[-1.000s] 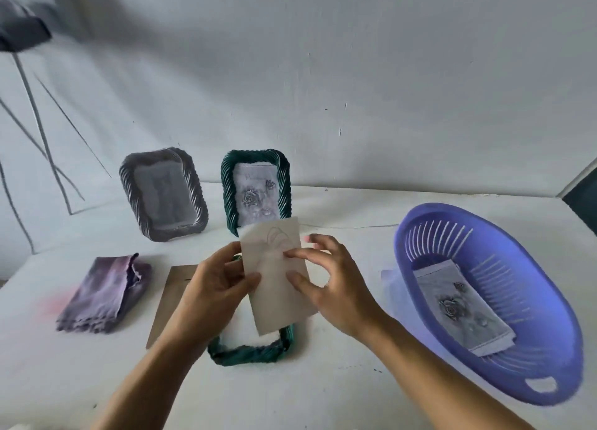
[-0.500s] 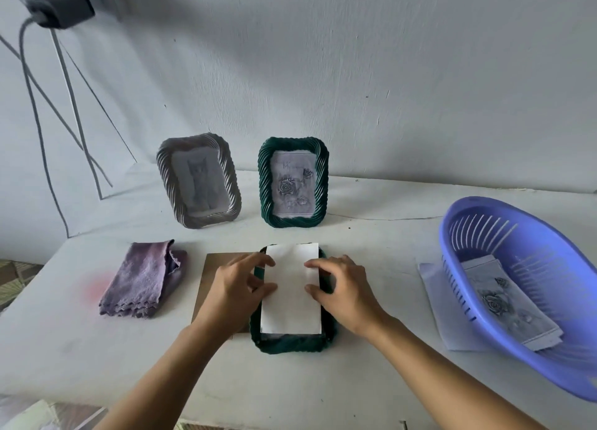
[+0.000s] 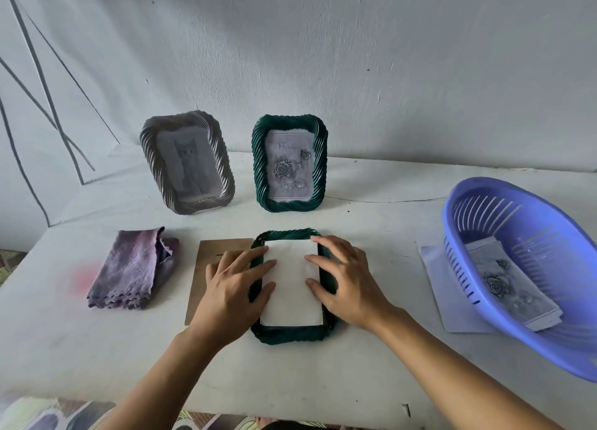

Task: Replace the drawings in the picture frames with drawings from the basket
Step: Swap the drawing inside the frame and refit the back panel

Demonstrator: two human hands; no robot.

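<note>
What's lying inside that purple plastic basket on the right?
Inside the slotted purple plastic basket lies a grey pencil drawing of roses, seemingly topping a thin stack of sheets. What the sheets beneath it show is covered.

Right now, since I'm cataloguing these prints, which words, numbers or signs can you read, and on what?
"M": the capital that opens a line of lettering atop the rose drawing in the standing green frame; the rest is too blurred to read.
No lettering shows on the cat drawing or the basket drawing.
</note>
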